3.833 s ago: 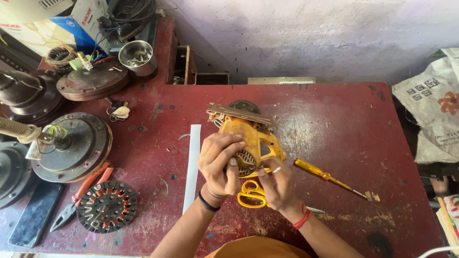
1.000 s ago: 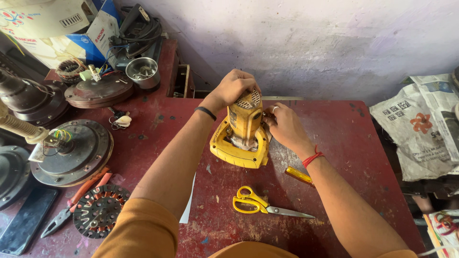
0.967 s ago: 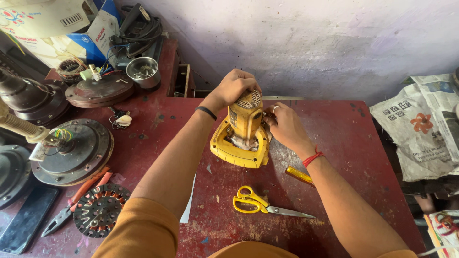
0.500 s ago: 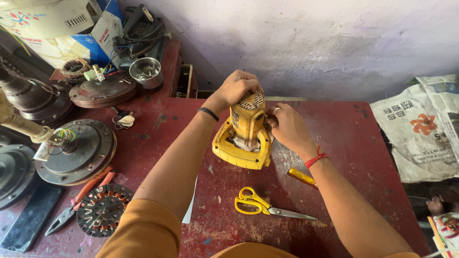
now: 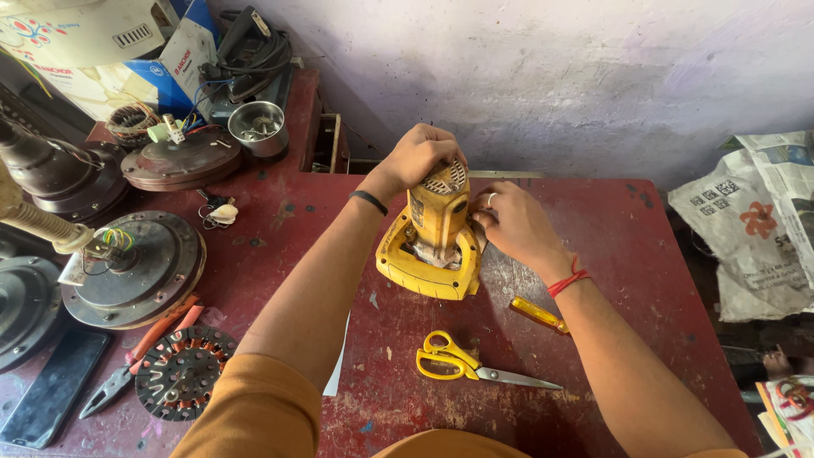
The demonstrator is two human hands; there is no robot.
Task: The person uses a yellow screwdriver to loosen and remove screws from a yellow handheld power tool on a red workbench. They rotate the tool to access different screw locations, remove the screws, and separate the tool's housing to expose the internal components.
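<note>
A yellow power tool (image 5: pixel 434 242) stands upright on its flat base on the red table (image 5: pixel 644 280). My left hand (image 5: pixel 421 156) grips its vented top from above. My right hand (image 5: pixel 513 226) presses against the tool's right side, a ring on one finger and a red thread at the wrist. In front of the tool lie yellow-handled scissors (image 5: pixel 462 363) and a yellow-handled screwdriver (image 5: pixel 538 315), partly hidden under my right forearm.
Left of me lie fan motor housings (image 5: pixel 140 267), a wound stator (image 5: pixel 180 371), red-handled pliers (image 5: pixel 140 356), a dark phone (image 5: pixel 51 386) and a steel cup (image 5: pixel 257 129). Newspapers (image 5: pixel 755 220) are piled at the right. A white strip (image 5: pixel 337 373) shows under my left arm.
Earlier the tool lay near me in both hands with the screwdriver at the right. Now it stands upright farther back. Over the last second my hands hold almost still.
</note>
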